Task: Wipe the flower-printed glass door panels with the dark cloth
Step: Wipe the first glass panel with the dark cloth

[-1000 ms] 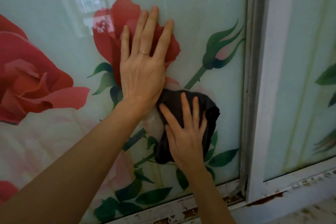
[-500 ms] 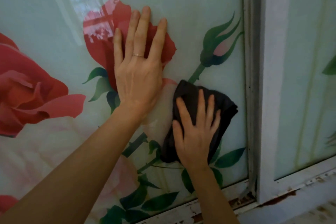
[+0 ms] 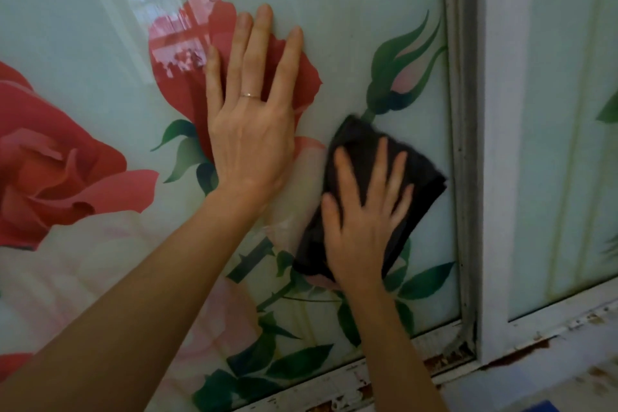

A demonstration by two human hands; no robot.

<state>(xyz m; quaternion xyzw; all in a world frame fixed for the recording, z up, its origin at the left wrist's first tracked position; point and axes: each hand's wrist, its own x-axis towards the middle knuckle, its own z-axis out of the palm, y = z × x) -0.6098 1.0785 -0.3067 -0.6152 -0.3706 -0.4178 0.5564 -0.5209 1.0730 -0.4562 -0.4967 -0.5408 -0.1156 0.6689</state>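
A glass door panel [image 3: 351,10] printed with red roses, buds and green leaves fills most of the view. My left hand [image 3: 250,124] lies flat on it over a red rose, fingers spread, a ring on one finger. My right hand [image 3: 364,214] presses a dark cloth [image 3: 421,177] flat against the glass, just below a rosebud and close to the panel's right frame. The cloth's lower left part hangs past my palm. A second flower-printed panel [image 3: 568,144] stands to the right.
A grey seal strip and a white vertical frame [image 3: 495,144] separate the two panels. Along the bottom runs a white sill [image 3: 334,385] with chipped paint and rust. A window reflection shows on the upper glass.
My right hand has slid the cloth to the right and upward, from beside my left wrist toward the frame. My left hand has stayed flat on the rose.
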